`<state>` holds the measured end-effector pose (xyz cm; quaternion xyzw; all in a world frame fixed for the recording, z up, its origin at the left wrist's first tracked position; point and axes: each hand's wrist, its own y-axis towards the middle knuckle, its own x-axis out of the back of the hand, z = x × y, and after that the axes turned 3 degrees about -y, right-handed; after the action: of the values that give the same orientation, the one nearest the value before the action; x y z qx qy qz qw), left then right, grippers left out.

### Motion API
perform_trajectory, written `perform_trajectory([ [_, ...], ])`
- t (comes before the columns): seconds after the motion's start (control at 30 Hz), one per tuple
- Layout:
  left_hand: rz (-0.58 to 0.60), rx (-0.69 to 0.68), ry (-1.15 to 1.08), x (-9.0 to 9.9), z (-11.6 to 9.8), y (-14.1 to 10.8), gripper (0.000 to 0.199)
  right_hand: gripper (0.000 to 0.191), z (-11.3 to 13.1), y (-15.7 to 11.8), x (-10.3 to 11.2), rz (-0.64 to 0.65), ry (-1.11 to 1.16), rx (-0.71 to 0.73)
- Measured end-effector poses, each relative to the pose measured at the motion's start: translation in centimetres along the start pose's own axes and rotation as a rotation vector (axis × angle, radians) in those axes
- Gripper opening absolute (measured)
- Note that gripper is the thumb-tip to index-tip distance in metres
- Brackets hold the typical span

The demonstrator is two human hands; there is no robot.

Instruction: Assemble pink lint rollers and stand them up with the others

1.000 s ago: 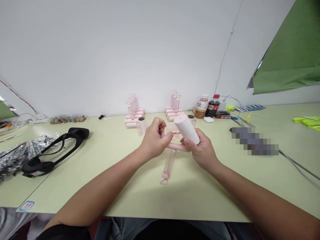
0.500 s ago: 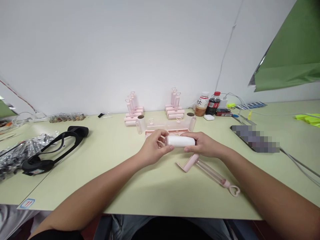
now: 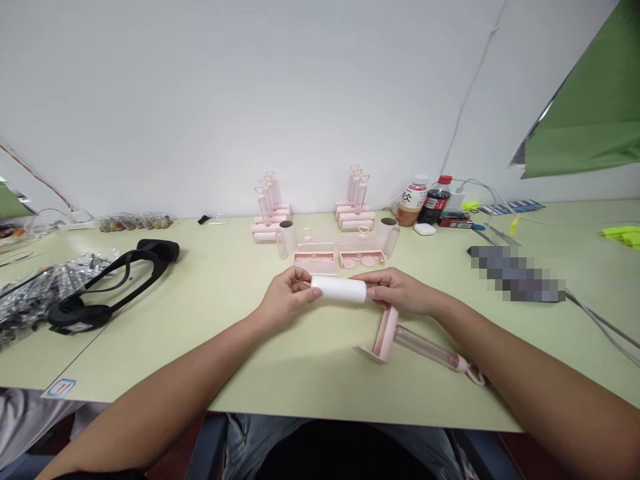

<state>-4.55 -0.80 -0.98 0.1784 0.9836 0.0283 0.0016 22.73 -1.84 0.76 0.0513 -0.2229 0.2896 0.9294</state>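
Note:
A white lint roller refill roll (image 3: 340, 289) is held level between both hands above the table. My left hand (image 3: 287, 295) pinches its left end, thumb in front and fingers behind. At the right end, my right hand (image 3: 403, 290) is closed with its thumb and fingertips on the roll. Just below my right hand is a pink lint roller case (image 3: 386, 337), hinged open with its flap out. Its clear tube handle (image 3: 427, 347) extends to the lower right, ending in a heart-shaped loop (image 3: 475, 375). Whether my right fingers also touch the case is hidden.
Two opened pink cases (image 3: 314, 258) lie beyond my hands, beside brown-cored rolls (image 3: 286, 235). Pink lint rollers (image 3: 273, 227) are stacked by the wall. Bottles (image 3: 435, 203) stand back right, a blurred phone (image 3: 517, 273) right, a black headset (image 3: 115, 287) left.
The roll has shifted left, away from my right palm, and now tilts slightly down to the right. The pink case below has turned a little, its open side showing more. The view has moved slightly.

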Motion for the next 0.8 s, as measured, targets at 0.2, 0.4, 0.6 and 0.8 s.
perform_trajectory([
  [0.2,0.001,0.012,-0.036,0.0,-0.1,0.1,0.043,0.046,-0.5,0.2,-0.2,0.016,0.026,-0.039],
  [0.4,0.039,0.040,-0.017,0.3,-0.3,-0.3,0.040,0.045,-0.6,0.3,-0.5,0.064,0.056,-0.049],
  [0.6,0.071,0.063,0.009,1.2,0.0,-0.9,0.039,0.049,-0.2,0.5,-0.9,0.127,0.081,-0.062],
  [0.8,0.094,0.070,0.021,1.3,0.5,-0.8,0.038,0.041,-0.2,0.6,-1.2,0.120,0.051,-0.083],
])
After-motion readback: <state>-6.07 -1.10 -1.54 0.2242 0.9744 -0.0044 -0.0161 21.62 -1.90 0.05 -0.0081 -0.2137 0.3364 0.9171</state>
